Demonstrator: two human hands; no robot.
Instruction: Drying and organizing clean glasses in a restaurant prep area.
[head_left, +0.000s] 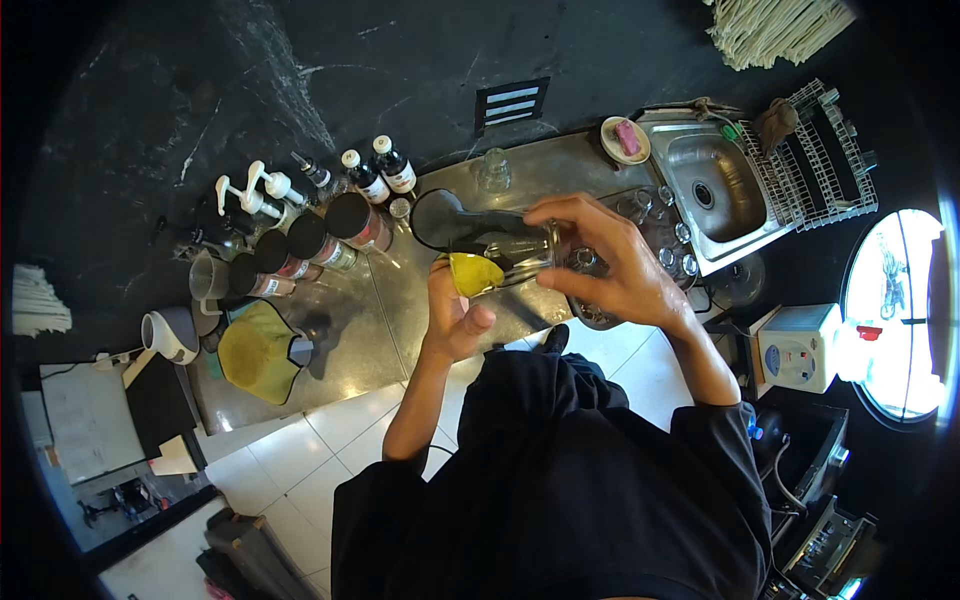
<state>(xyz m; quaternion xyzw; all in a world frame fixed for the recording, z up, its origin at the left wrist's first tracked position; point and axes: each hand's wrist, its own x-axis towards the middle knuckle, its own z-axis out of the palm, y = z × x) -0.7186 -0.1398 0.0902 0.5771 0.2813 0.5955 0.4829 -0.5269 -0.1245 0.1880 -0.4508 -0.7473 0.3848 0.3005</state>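
A clear drinking glass (521, 251) lies tilted nearly sideways above the counter, its base toward the right. My right hand (619, 259) grips it around the base end, fingers above and thumb below. At the other end, my left hand (456, 319) holds a yellow cloth (474, 274) against the glass. A dark grey flap with a black edge (437, 217) stands out beyond the cloth; it may be the same cloth's other side. My left fingers are partly hidden behind the cloth. Water drops glisten on my right wrist.
Below is a metal counter (382, 330) with lidded jars (360, 225), pump bottles (262, 191) and dark bottles (394, 166) at left. Another yellow cloth (259, 349) lies there. An upturned glass (495, 171), soap dish (625, 141), several glasses (666, 259), sink (705, 195) and wire rack (814, 169) stand rightward.
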